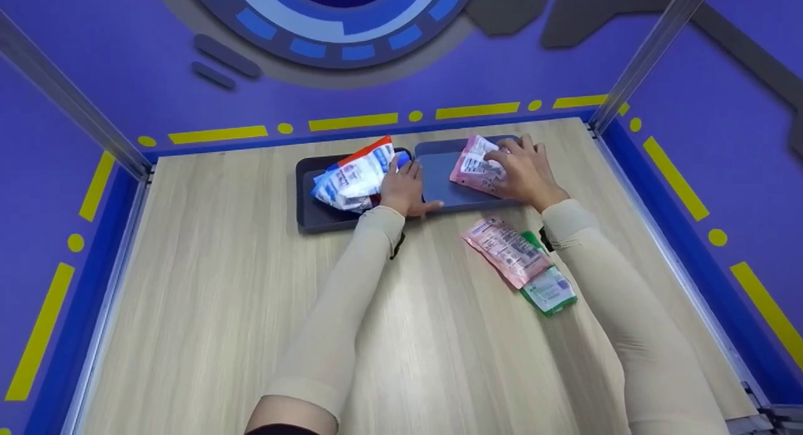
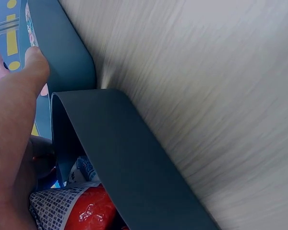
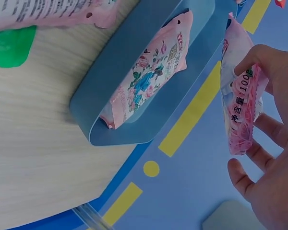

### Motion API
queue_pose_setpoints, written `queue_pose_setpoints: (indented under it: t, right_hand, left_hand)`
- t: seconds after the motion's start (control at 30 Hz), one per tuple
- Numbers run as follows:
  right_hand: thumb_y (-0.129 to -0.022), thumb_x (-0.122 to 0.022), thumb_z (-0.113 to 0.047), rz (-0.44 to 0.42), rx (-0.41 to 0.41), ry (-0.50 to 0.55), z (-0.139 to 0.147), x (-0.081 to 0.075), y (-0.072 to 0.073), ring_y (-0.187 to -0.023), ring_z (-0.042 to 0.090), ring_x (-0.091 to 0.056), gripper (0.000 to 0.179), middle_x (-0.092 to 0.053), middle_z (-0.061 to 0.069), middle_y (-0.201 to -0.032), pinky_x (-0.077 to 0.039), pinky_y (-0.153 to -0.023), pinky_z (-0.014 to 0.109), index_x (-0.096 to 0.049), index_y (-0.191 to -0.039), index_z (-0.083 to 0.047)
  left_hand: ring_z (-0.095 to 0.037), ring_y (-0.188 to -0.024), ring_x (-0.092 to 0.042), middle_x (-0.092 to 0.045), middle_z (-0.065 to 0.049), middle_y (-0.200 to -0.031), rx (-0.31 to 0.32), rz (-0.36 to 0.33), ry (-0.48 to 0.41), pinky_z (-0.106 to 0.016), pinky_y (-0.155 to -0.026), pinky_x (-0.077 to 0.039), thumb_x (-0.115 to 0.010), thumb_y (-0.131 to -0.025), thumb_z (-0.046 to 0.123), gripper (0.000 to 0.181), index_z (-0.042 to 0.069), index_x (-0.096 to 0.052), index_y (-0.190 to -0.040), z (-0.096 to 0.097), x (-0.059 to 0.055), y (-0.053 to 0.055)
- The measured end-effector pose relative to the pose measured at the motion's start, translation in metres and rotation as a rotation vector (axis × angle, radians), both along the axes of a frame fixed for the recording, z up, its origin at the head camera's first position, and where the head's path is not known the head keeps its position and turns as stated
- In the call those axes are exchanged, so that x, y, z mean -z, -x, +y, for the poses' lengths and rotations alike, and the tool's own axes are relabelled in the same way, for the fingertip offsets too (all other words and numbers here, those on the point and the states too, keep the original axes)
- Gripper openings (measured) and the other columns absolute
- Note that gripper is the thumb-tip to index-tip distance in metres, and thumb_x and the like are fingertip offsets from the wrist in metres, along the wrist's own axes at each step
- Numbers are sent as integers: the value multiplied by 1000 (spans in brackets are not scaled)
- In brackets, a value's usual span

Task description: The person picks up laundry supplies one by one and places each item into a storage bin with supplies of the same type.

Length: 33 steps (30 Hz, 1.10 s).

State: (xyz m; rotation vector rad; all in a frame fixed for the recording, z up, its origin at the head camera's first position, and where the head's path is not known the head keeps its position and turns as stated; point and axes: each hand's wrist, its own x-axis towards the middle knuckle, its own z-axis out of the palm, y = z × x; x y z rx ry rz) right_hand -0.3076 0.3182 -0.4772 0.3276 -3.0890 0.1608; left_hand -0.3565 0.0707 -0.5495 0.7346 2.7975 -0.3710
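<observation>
Held pink packet (image 3: 234, 103): "净含量:100" along edge, last character unclear; remaining lettering illegible.

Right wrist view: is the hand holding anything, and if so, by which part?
The right hand holds the pink pouch marked 100g by the side nearest the palm.
</observation>
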Motion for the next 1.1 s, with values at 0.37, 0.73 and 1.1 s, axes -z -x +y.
queue_pose_setpoints:
  t: [0.37,0.73,1.1]
  right_hand:
    - [-86,-84,-29,-3,-2,24,0,14,10,-136,46,-35,49,-50,17,-149,-32,-104,67,-69,-132,-18]
    - [-88,-83,-30,13,-11,40,-7,26,22,-132,45,-39,48,-53,17,-147,-33,-104,67,-69,-132,-18]
    - [-88,-83,-37,7,-15,58,-14,38,32,-128,44,-41,48,-55,17,-146,-33,-104,65,-71,-130,-17]
  left_hand:
    - [-22,-158,-13,-14,-6,-172,0,-1,-4,-50,-126,6,-27,-89,88,110,9,-19,-165,1,-2,0]
    - [-23,-158,-14,-16,-6,-172,0,-1,-9,-50,-126,5,-29,-91,87,108,9,-20,-165,-1,-4,-2]
    - [-22,-158,-14,-15,-5,-172,-5,6,5,-49,-126,7,-27,-89,89,109,10,-19,-165,1,-2,-1]
